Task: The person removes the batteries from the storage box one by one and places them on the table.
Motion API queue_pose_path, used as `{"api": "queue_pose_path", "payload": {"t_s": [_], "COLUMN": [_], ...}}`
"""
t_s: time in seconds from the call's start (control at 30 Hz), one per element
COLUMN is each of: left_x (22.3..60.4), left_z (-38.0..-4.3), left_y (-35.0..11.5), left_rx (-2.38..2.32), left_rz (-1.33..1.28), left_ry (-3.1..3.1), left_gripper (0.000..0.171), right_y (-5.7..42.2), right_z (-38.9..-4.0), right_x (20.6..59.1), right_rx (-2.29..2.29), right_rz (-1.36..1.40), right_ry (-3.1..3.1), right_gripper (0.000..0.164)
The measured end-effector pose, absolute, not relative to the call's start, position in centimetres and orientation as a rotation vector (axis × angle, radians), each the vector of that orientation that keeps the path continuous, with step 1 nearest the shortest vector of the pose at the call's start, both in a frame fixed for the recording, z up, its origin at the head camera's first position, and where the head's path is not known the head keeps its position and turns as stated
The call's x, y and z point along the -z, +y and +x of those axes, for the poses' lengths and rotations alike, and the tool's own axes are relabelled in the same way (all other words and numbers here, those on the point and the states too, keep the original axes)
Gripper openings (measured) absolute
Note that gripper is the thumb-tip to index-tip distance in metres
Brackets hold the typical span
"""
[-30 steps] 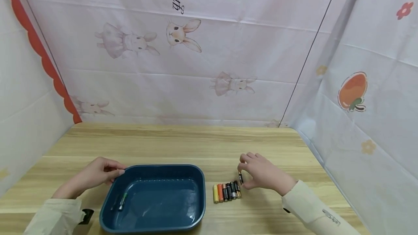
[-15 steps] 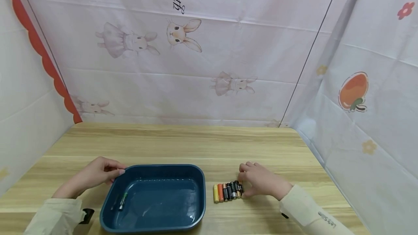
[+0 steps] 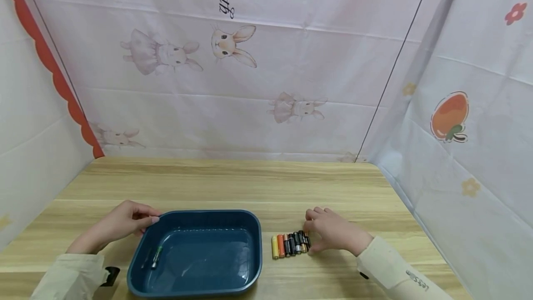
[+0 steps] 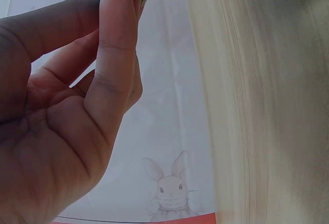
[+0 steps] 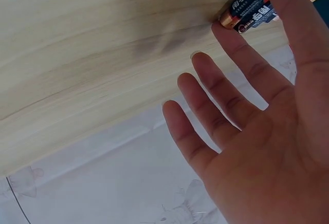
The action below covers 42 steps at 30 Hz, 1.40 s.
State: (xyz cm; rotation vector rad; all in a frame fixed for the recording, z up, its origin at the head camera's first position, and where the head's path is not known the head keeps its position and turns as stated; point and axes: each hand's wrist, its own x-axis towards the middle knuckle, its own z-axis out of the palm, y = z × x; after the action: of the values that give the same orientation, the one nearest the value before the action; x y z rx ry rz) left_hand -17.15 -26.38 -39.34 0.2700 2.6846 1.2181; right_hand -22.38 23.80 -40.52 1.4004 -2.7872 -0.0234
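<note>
At the left, my left hand [image 3: 120, 223] pinches the far left corner of a dark blue rectangular basin [image 3: 259, 244] between thumb and fingers. A slim battery [image 3: 157, 257] with a green end lies inside the basin near its left wall. To the right of the basin, several batteries lie side by side in a row, with a yellow battery [image 3: 275, 247] and an orange battery [image 3: 281, 246] at the left end. My right hand [image 3: 331, 230] holds the rightmost black battery [image 5: 247, 9] by its ends with thumb and index finger, against the row. Its other fingers are spread loosely.
All of this stands on a wooden table [image 3: 233, 179]. Pale printed cloth [image 3: 250, 128] hangs behind the table, with more cloth [image 3: 479, 161] along the right side.
My right hand has come down and slightly toward me, bringing a black battery from above the row to its right end. The left hand and basin have stayed put.
</note>
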Motion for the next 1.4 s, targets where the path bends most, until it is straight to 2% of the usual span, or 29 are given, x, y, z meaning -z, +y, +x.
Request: {"api": "queue_pose_path", "payload": {"t_s": [0.9,1.13,1.4], "left_x": [39.0,39.1,39.0], "left_z": [-15.6,-15.7,-15.7], "left_y": [-25.4,-25.4,-25.4], "left_rx": [-1.227,-1.227,-1.216], "left_rz": [0.238,0.243,0.250], "left_ry": [2.674,2.677,2.690], "left_gripper": [0.023,0.022,0.022], "right_y": [24.3,22.6,18.9], "right_z": [-22.1,-21.4,-20.6], "right_x": [39.9,37.8,35.6], "right_rx": [0.071,0.134,0.183], "right_rz": [1.392,1.420,1.472], "right_ry": [-2.758,-2.670,-2.513], "right_gripper": [0.046,0.037,0.036]}}
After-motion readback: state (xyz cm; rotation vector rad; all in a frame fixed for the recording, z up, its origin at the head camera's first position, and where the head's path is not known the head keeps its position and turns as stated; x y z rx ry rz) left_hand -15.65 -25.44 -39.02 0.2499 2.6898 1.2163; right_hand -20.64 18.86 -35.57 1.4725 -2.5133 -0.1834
